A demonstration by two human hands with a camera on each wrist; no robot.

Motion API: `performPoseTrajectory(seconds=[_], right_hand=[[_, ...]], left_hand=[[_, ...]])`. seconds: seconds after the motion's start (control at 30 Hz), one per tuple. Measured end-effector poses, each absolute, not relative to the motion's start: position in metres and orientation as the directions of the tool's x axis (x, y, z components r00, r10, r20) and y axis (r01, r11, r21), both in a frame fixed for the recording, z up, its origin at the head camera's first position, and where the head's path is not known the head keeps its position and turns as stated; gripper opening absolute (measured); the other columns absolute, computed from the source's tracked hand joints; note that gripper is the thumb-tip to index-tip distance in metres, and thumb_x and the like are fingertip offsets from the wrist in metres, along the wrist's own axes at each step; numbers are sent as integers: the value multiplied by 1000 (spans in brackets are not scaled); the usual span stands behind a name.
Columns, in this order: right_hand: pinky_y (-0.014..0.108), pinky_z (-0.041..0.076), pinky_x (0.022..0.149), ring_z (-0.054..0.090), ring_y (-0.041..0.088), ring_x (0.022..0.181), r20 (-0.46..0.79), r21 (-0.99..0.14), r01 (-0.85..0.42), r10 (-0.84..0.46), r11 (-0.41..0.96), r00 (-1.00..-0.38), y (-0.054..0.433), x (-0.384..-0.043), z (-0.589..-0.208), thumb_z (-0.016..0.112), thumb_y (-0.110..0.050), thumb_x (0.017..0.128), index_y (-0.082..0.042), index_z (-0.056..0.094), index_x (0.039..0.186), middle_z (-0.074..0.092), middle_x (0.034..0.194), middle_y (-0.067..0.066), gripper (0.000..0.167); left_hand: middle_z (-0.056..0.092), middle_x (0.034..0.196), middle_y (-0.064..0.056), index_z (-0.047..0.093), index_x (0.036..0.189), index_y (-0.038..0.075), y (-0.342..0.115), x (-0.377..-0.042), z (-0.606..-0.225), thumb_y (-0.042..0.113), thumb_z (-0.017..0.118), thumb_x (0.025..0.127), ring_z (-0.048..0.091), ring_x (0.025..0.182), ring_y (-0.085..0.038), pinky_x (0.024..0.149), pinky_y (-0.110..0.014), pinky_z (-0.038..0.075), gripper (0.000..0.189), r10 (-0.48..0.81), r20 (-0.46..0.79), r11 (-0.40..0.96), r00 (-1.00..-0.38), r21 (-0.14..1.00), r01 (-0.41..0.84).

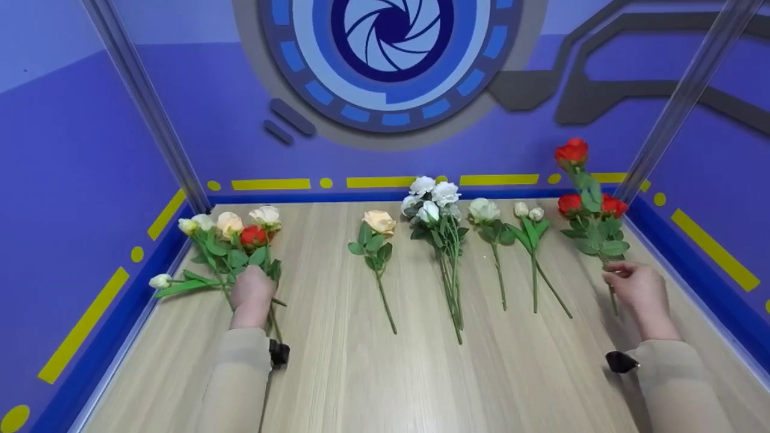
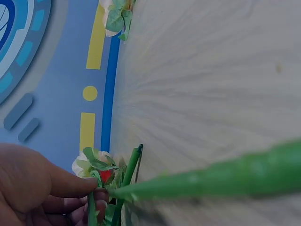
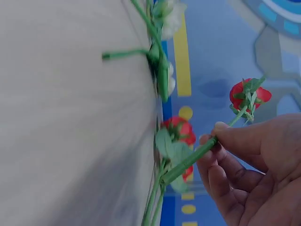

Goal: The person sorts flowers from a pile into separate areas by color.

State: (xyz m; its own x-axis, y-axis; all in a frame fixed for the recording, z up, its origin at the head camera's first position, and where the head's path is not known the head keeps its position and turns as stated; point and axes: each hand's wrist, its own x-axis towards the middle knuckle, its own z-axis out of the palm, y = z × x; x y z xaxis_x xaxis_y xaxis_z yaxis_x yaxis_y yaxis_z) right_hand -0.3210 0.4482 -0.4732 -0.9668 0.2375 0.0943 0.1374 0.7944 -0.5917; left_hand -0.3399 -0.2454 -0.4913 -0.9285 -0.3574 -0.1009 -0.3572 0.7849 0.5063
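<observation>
At frame right, a red rose is pinched by the right hand; at left, a stem by the left hand.

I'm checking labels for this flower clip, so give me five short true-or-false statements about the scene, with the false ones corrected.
1. The right hand pinches the stem of a red rose. True.

2. The left hand is holding nothing. False: in the left wrist view, its thumb and fingers pinch a green stem.

3. The white bunch lies between the single peach flower and the pale green flower. True.

4. The group around the left hand has no red in it. False: a red flower shows among the pale ones.

5. In the head view, two other red roses appear above the held one. False: they appear below it.
</observation>
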Motion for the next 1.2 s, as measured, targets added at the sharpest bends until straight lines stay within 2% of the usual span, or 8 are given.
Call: performPoseTrajectory(seconds=[0.17,0.33,0.37,0.5,0.57,0.63,0.9,1.2], right_hand=[[46,54,74,62,50,105,78,-523,203,283,828,-956,477,-319,-473,60,-18,101,8,64,127,64,124,36,37],[60,52,84,52,61,115,-17,-464,311,343,830,-939,498,-319,-471,57,-16,100,8,59,133,55,135,40,40],[62,51,85,50,62,116,-33,-453,323,346,831,-938,501,-319,-472,57,-14,100,9,59,133,52,137,41,40],[59,54,76,54,61,109,-61,-413,338,345,846,-937,512,-320,-479,55,-12,99,10,57,132,52,135,42,40],[55,54,70,56,60,106,-68,-396,340,341,853,-937,515,-320,-483,54,-11,98,10,57,132,52,134,42,40],[52,54,65,57,60,105,-71,-386,340,340,857,-938,517,-320,-485,53,-10,96,10,58,130,53,132,42,40],[57,56,67,50,63,115,-87,-363,324,315,873,-945,514,-321,-488,56,-10,95,9,59,128,52,133,42,39],[58,54,68,47,63,118,-97,-368,345,333,863,-938,511,-321,-489,62,-12,94,10,58,129,50,135,43,41]], left_hand=[[65,79,-15,65,79,0,-245,-340,-488,10,52,97,59,72,-25,61,-40,50,24,-361,-88,773,-928,528,-351],[50,66,-5,57,69,6,-241,-339,-485,15,56,102,49,66,-22,56,-35,42,34,-348,-57,763,-936,563,-318],[53,67,-7,58,70,5,-240,-339,-484,16,58,102,51,67,-23,57,-36,43,33,-343,-42,760,-939,574,-303],[71,90,-22,69,92,-3,-231,-339,-481,18,59,104,67,85,-36,75,-46,54,26,-328,-12,720,-945,645,-258],[72,116,-26,69,116,-5,-226,-339,-478,18,58,104,68,105,-41,89,-51,55,29,-327,-16,680,-945,691,-247],[71,122,-25,65,127,-5,-219,-341,-476,20,57,105,68,111,-40,93,-50,55,34,-321,-39,628,-946,739,-244],[74,99,-16,67,121,-7,-195,-345,-477,14,62,102,69,77,-13,66,-20,52,29,-288,-28,440,-957,884,-159],[66,86,-6,64,119,-9,-173,-347,-479,9,63,101,62,66,-4,60,-16,50,25,-247,-49,296,-968,947,-123]])
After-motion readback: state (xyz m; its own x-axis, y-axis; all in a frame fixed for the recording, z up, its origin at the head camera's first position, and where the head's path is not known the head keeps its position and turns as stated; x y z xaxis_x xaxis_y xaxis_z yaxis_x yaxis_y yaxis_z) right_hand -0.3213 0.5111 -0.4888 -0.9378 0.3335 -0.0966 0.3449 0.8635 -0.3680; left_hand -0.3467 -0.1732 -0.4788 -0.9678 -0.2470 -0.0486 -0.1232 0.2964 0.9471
